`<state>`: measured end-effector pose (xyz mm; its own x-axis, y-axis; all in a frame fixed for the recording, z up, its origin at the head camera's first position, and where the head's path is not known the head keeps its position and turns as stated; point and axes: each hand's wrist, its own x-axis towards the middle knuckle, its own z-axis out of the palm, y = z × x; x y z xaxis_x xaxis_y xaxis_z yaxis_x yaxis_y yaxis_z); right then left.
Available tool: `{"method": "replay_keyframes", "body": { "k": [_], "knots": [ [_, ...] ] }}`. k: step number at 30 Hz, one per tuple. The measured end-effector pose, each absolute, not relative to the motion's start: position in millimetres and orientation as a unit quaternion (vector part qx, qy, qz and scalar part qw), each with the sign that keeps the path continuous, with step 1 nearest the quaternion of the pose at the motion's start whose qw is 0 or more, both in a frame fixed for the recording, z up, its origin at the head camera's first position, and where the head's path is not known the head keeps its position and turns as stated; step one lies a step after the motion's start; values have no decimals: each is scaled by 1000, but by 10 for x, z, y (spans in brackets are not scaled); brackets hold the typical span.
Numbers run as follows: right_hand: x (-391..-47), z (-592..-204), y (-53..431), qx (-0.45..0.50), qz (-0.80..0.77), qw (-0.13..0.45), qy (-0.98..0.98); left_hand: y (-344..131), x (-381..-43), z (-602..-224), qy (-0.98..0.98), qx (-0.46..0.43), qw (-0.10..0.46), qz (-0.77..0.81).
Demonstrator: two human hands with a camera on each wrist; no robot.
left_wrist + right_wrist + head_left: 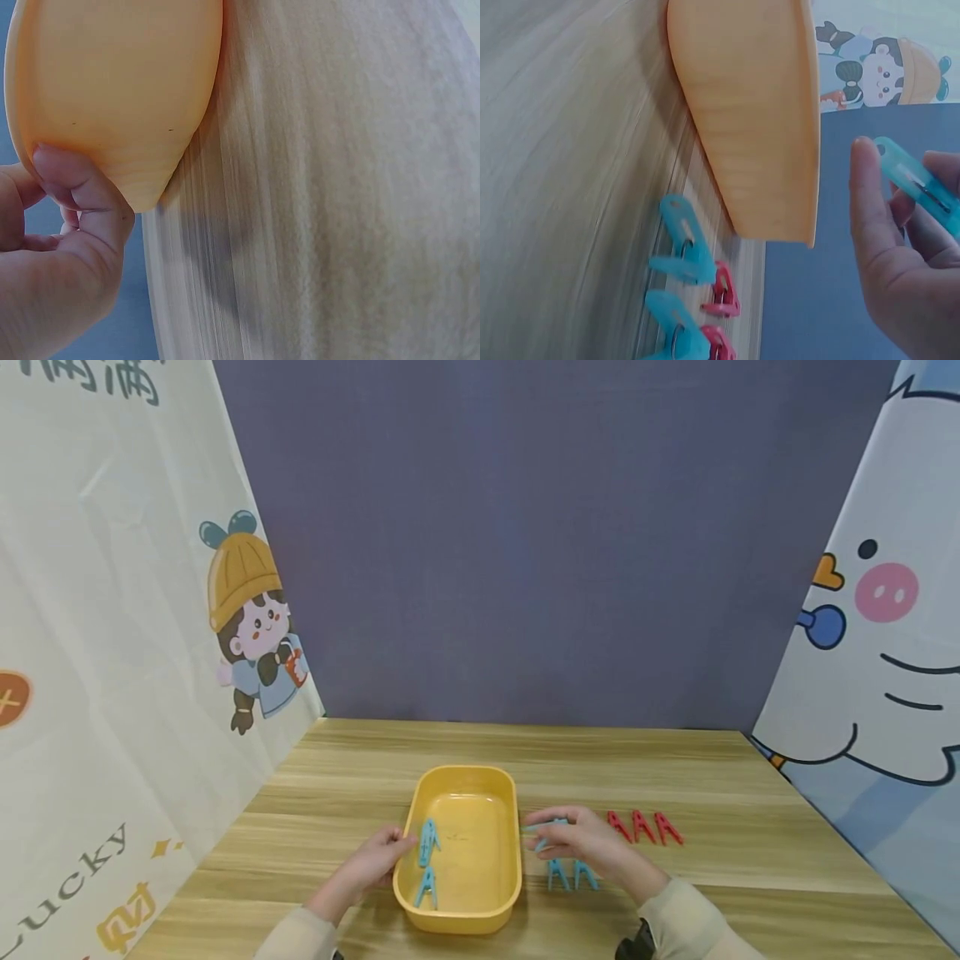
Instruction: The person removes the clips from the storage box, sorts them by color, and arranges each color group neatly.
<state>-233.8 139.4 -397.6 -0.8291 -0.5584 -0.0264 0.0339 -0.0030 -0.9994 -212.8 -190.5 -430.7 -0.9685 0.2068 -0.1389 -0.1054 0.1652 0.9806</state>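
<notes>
A yellow plastic basin [480,852] stands on the table, with blue clothespins [426,887] lying inside along its left side. My left hand [371,860] grips the basin's left rim, thumb on the near face in the left wrist view. Just right of the basin, my right hand [588,845] pinches a blue clothespin [919,180] between thumb and fingers, raised above the table. Two more blue clothespins [568,875] sit on the wood beneath that hand.
Three red clothespins [643,827] are lined up right of the right hand. The wood-grain table [375,752] ends at a dark blue-grey panel [510,543] at the back. Printed cloths [127,610] hang at both sides.
</notes>
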Motion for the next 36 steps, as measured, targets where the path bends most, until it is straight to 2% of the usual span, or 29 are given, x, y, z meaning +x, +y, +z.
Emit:
{"method": "replay_keyframes", "body": {
  "k": [19, 36],
  "knots": [
    [-2346, -4033, 1687, -171, -646, 187, 720, -1904, -2122, -4298, 756, 28, 125, 642],
    [-2352, -4098, 1921, -150, -641, 191, 728, -1912, -2138, -4282, 758, 28, 138, 637]
  ]
}}
